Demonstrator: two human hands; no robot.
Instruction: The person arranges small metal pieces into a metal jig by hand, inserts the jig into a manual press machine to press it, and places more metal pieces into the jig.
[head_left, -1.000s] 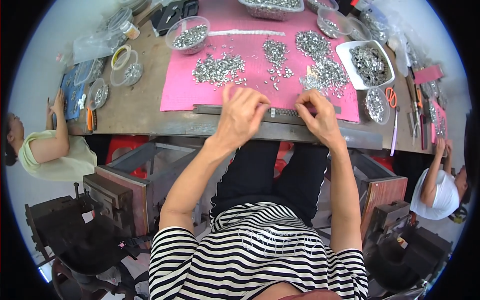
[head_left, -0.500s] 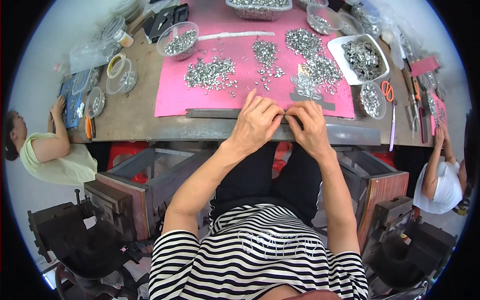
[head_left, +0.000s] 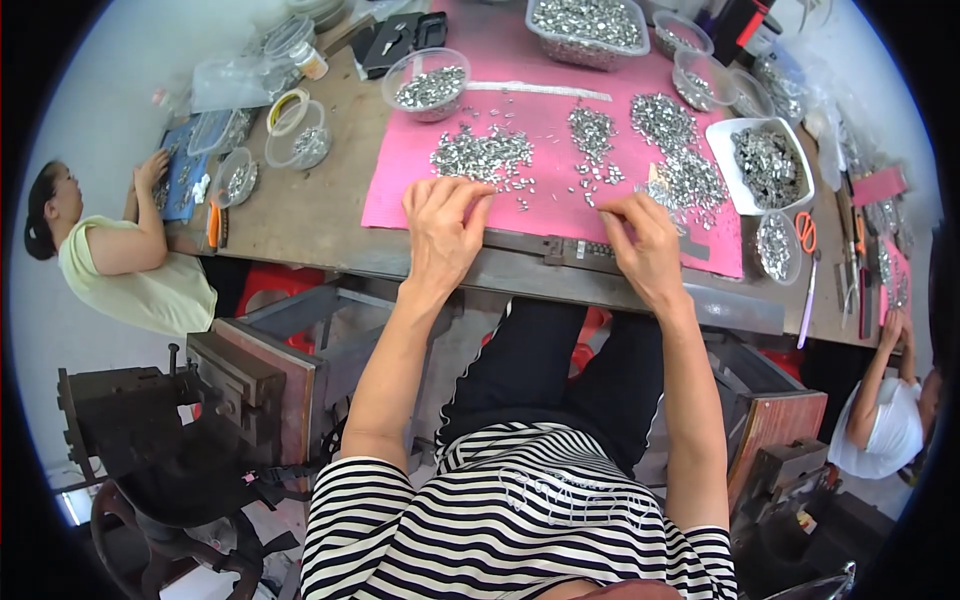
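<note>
My left hand [head_left: 443, 232] lies palm down at the near edge of the pink mat [head_left: 400, 185], fingers spread, fingertips touching a heap of small silver metal pieces [head_left: 482, 156]. My right hand [head_left: 640, 245] rests further right, its fingers curled and pinched over a few small metal pieces beside a long dark metal strip [head_left: 575, 247] that runs along the mat's front edge. More silver heaps [head_left: 680, 150] lie on the mat beyond the right hand.
A clear bowl [head_left: 428, 88], a clear tub [head_left: 588, 28] and a white tray [head_left: 768, 165] hold more metal pieces. Orange-handled scissors [head_left: 806, 232] lie at the right. A person in a light green top [head_left: 130, 265] works at the left, another in white [head_left: 885, 420] at the right. Dark machinery [head_left: 160, 430] stands below left.
The hands were together at the strip half a second ago. Now they have parted: the left has moved left to the silver heap, the right has moved right. The view has tilted down slightly.
</note>
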